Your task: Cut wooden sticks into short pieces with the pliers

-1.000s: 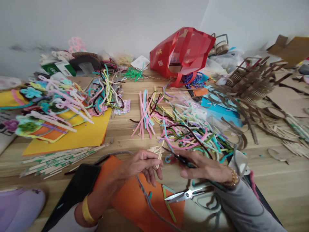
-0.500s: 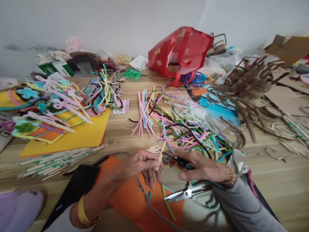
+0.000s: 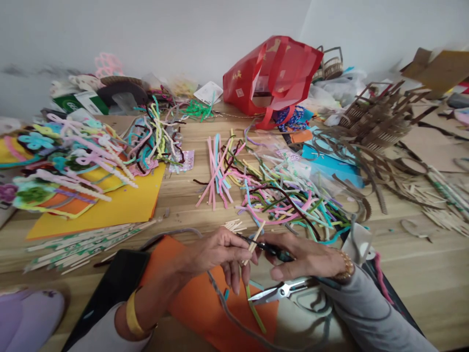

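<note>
My left hand (image 3: pixel 224 254) is closed on a couple of pale thin wooden sticks (image 3: pixel 255 239), pinched between thumb and fingers. In my right hand (image 3: pixel 302 254) is a black-handled tool (image 3: pixel 273 249) with slim dark jaws; whether it is pliers or scissors I cannot tell. Its jaws reach left across the sticks, meeting them near my left fingertips. Just below my right hand lies a pair of silver scissors (image 3: pixel 282 292), partly over an orange sheet (image 3: pixel 205 313). Short cut sticks (image 3: pixel 234 225) lie beyond my left hand.
Pipe cleaners (image 3: pixel 289 205) are heaped ahead, with a red bag (image 3: pixel 271 73) behind. Wrapped sticks (image 3: pixel 88 244) lie left, near a dark flat object (image 3: pixel 120 278). Pipe-cleaner flowers (image 3: pixel 69 166) cover the far left. Small brown baskets (image 3: pixel 381 117) stand at the right.
The sticks have shifted slightly right and lower, and the tool's jaws now cross them. My hands are closer together. The view has shifted a little.
</note>
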`<state>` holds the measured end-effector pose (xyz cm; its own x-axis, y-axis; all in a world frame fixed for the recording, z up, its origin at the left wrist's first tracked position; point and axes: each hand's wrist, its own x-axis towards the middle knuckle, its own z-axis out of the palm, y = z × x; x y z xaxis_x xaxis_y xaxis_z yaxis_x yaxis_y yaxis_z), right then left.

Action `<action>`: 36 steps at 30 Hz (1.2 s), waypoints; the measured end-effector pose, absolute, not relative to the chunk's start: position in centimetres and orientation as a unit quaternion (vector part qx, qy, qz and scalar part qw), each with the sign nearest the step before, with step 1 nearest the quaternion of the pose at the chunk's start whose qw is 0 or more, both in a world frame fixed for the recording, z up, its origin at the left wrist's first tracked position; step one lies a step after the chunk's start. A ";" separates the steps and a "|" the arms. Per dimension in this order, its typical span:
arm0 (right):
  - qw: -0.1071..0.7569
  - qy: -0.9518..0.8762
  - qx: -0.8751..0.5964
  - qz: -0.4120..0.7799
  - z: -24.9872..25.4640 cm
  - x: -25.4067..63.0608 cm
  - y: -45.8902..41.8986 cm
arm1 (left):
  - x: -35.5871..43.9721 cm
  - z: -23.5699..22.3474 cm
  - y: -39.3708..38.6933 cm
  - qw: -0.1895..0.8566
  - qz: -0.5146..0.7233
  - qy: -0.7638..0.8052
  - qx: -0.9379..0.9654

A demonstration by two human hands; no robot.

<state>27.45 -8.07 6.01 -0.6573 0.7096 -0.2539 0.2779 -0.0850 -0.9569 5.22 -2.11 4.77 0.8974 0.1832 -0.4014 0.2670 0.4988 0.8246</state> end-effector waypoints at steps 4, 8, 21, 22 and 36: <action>0.173 -0.645 -0.362 0.651 5.9 27.6 -7.9 | 5.2 5.0 -2.1 0.831 -0.024 0.224 0.508; 0.166 -0.638 -0.363 0.658 5.8 27.6 -7.9 | 5.2 4.9 -2.0 0.834 -0.032 0.216 0.507; 0.148 -0.633 -0.388 0.654 6.3 27.2 -8.1 | 5.3 4.8 -1.9 0.833 -0.028 0.206 0.513; 0.145 -0.634 -0.390 0.651 6.2 27.2 -8.2 | 5.3 4.8 -1.9 0.833 -0.027 0.206 0.513; 0.106 -0.643 -0.484 0.583 5.9 26.1 -8.8 | 4.2 4.1 -1.5 0.808 -0.030 0.232 0.541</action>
